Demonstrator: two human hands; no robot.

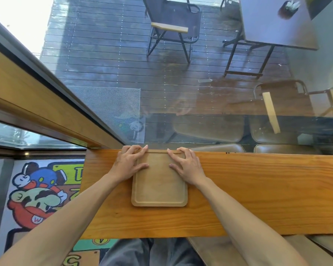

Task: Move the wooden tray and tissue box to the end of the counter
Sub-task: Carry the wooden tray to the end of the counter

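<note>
A pale wooden tray (159, 189) with a raised rim and rounded corners lies flat on the orange-brown wooden counter (258, 189), near the counter's left end and against the window. My left hand (130, 164) rests on the tray's far left corner, fingers spread over the rim. On the far right corner sits my right hand (186, 166), fingertips pressing on the rim and the tray's floor. Neither hand is closed around the tray. No tissue box is in view.
The counter ends at left (83, 189), above a cartoon-print rug (38, 191). A glass window (181, 93) runs along the counter's far edge, with a wooden frame (37, 104) at left. Stool seats (219, 252) stand below at right. Outdoor chairs and a table show through the glass.
</note>
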